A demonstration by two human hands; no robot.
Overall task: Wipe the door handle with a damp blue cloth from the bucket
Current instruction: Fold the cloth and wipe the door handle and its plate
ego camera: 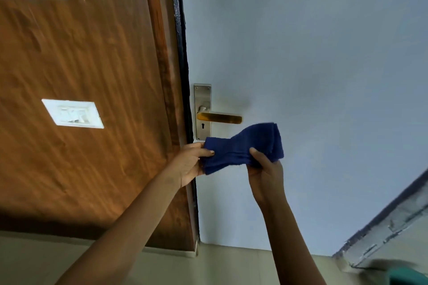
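A folded dark blue cloth [243, 146] is stretched between both hands, just below the door handle. My left hand [192, 164] pinches its left end and my right hand [266, 169] grips its right part from underneath. The handle [220, 118] is a brass-coloured lever on a steel plate [202, 97] with a keyhole, fixed to a pale blue-white door [301, 53]. The cloth hangs a short way under the lever and does not touch it. No bucket is clearly in view.
A brown wooden panel [92, 76] with a white switch plate [74, 113] stands left of the door. A dark door edge strip [183, 53] separates them. Beige floor [208, 266] runs along the bottom. A teal object [407, 275] shows at the bottom right corner.
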